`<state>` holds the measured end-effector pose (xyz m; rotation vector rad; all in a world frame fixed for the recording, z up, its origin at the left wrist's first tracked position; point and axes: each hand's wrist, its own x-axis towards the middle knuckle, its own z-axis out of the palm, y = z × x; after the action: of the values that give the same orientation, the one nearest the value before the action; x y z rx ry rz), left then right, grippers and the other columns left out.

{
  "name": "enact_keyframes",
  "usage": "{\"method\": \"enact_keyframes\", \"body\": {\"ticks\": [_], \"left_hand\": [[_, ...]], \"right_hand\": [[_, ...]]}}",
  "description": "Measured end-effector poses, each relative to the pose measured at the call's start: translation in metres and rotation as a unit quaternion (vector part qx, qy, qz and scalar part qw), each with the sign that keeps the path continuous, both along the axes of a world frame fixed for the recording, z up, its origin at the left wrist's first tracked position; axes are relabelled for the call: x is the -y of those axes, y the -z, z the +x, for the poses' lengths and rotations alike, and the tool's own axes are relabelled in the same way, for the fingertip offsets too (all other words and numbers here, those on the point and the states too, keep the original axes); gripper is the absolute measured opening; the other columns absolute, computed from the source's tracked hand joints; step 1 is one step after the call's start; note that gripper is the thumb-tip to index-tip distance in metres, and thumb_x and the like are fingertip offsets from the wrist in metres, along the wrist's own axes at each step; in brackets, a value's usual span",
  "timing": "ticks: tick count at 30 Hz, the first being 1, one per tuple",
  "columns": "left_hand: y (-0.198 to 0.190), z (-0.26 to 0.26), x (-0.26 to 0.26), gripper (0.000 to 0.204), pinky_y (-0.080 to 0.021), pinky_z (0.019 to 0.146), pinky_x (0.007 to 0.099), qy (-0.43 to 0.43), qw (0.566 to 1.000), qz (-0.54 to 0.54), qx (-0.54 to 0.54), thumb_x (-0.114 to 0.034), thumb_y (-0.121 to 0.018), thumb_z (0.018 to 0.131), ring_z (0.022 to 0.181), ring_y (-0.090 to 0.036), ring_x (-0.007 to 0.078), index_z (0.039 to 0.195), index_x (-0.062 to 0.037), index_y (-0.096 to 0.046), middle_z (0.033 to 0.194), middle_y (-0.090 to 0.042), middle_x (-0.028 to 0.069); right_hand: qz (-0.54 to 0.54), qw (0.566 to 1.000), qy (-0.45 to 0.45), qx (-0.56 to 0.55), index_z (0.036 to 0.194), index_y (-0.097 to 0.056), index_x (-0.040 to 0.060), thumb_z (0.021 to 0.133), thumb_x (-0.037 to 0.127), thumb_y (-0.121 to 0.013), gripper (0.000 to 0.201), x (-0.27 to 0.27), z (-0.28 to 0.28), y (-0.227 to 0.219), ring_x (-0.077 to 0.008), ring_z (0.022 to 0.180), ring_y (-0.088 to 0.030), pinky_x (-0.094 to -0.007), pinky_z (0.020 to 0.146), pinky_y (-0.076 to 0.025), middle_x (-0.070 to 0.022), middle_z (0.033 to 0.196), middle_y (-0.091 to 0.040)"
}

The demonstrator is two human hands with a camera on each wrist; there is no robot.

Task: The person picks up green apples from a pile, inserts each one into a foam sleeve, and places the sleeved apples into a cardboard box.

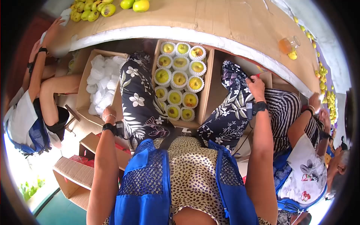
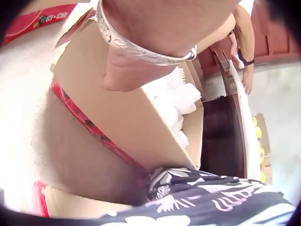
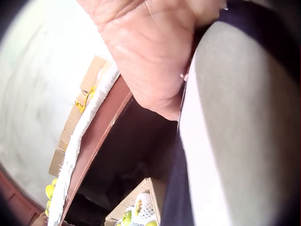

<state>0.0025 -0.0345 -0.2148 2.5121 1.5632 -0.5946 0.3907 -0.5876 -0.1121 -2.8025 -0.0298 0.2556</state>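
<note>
My left hand is at the near rim of a cardboard box filled with white foam net sleeves. In the left wrist view the left hand, with a silver bangle above it, overlaps the box wall; its fingertips are hidden. My right hand is beside the right knee in floral trousers, below the table edge. Something small and red shows at its fingertips. The right wrist view shows the palm beside striped cloth, fingers out of sight.
Between the knees stands a carton of yellow-green apples in foam nets. A cardboard-covered table ahead carries yellow-green fruit and a jar of orange liquid. People sit close on both sides. An opened box lies behind at left.
</note>
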Motion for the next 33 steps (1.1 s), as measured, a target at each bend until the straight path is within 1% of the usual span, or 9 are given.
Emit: {"method": "enact_keyframes", "body": {"ticks": [7, 12, 13, 14, 16, 21, 27, 29, 33], "left_hand": [[-0.001, 0.006, 0.007, 0.032, -0.047, 0.082, 0.0415, -0.061, 0.994, -0.038, 0.078, -0.021, -0.052, 0.077, 0.098, -0.058, 0.0369, 0.103, -0.0056, -0.06, 0.103, -0.061, 0.0224], [0.069, -0.042, -0.048, 0.029, -0.05, 0.079, 0.0377, 0.135, 0.984, -0.068, -0.097, -0.031, -0.056, 0.079, 0.092, -0.062, 0.0301, 0.095, -0.0079, -0.061, 0.094, -0.064, 0.0129], [0.063, -0.056, -0.031, 0.028, -0.05, 0.078, 0.0377, 0.089, 0.992, -0.032, 0.083, -0.036, -0.058, 0.08, 0.091, -0.062, 0.0276, 0.093, -0.0108, -0.061, 0.092, -0.062, 0.0108], [0.082, -0.05, -0.04, 0.036, -0.05, 0.078, 0.039, 0.112, 0.992, 0.001, -0.051, -0.039, -0.059, 0.078, 0.095, -0.06, 0.0294, 0.097, -0.0087, -0.06, 0.098, -0.062, 0.0119], [0.01, 0.003, -0.002, 0.036, -0.049, 0.081, 0.0392, -0.062, 0.998, -0.027, 0.015, -0.033, -0.056, 0.076, 0.097, -0.06, 0.0321, 0.1, -0.0081, -0.063, 0.102, -0.063, 0.0159], [-0.015, 0.013, 0.008, 0.034, -0.048, 0.081, 0.0401, -0.13, 0.987, -0.051, 0.081, -0.03, -0.053, 0.074, 0.092, -0.061, 0.0343, 0.094, -0.0076, -0.066, 0.098, -0.063, 0.0188], [-0.025, 0.017, 0.005, 0.032, -0.048, 0.081, 0.0395, -0.128, 0.985, -0.106, 0.042, -0.027, -0.048, 0.077, 0.095, -0.06, 0.0332, 0.096, -0.0077, -0.066, 0.1, -0.063, 0.0182], [-0.019, 0.015, 0.004, 0.031, -0.048, 0.081, 0.0402, -0.138, 0.982, -0.115, 0.058, -0.026, -0.051, 0.074, 0.094, -0.06, 0.0338, 0.095, -0.0081, -0.066, 0.099, -0.063, 0.0183], [-0.012, 0.009, 0.003, 0.028, -0.049, 0.079, 0.0406, -0.13, 0.983, -0.11, 0.071, -0.025, -0.055, 0.071, 0.091, -0.061, 0.0341, 0.091, -0.0088, -0.067, 0.095, -0.064, 0.0178]], "right_hand": [[0.017, 1.0, 0.024, -0.004, 0.105, -0.062, 0.0024, 0.075, 0.032, -0.064, 0.042, -0.004, 0.003, -0.002, -0.0317, 0.094, -0.061, -0.0354, 0.086, -0.045, -0.0194, 0.099, -0.064], [0.01, 0.999, -0.048, -0.003, 0.099, -0.062, 0.003, 0.075, 0.037, -0.063, 0.041, 0.003, 0.013, 0.008, -0.0367, 0.094, -0.059, -0.0399, 0.079, -0.046, -0.0206, 0.097, -0.063], [0.007, 0.992, -0.102, 0.078, 0.093, -0.063, 0.0018, 0.076, 0.031, -0.064, 0.033, 0.014, 0.019, 0.031, -0.0285, 0.08, -0.064, -0.0361, 0.072, -0.049, -0.0176, 0.083, -0.065], [0.025, 0.99, -0.103, 0.09, 0.093, -0.063, 0.0014, 0.074, 0.027, -0.067, 0.032, 0.004, 0.016, 0.022, -0.0294, 0.08, -0.064, -0.0362, 0.074, -0.05, -0.0176, 0.085, -0.065], [0.078, 0.988, -0.086, 0.102, 0.094, -0.063, 0.0025, 0.072, 0.026, -0.067, 0.033, -0.005, 0.012, 0.016, -0.0323, 0.085, -0.063, -0.038, 0.078, -0.049, -0.0175, 0.089, -0.065], [0.255, 0.931, -0.219, -0.141, 0.095, -0.063, 0.0013, 0.073, 0.014, -0.068, 0.025, -0.084, -0.023, -0.052, -0.0185, 0.079, -0.064, -0.0291, 0.069, -0.05, -0.0111, 0.085, -0.066], [0.342, 0.871, -0.345, -0.076, 0.105, -0.058, 0.0018, 0.077, 0.01, -0.067, 0.031, -0.25, 0.008, -0.15, -0.0144, 0.093, -0.058, -0.0274, 0.076, -0.049, -0.0099, 0.105, -0.06], [0.379, 0.849, -0.361, -0.074, 0.109, -0.057, 0.0033, 0.076, 0.012, -0.068, 0.036, -0.296, 0.046, -0.155, -0.0179, 0.106, -0.052, -0.0302, 0.083, -0.046, -0.0141, 0.118, -0.053], [0.178, 0.872, -0.439, 0.124, 0.119, -0.053, 0.0078, 0.071, 0.039, -0.071, 0.06, -0.394, 0.104, -0.182, -0.0365, 0.126, -0.034, -0.0406, 0.101, -0.032, -0.0265, 0.132, -0.038]]}}
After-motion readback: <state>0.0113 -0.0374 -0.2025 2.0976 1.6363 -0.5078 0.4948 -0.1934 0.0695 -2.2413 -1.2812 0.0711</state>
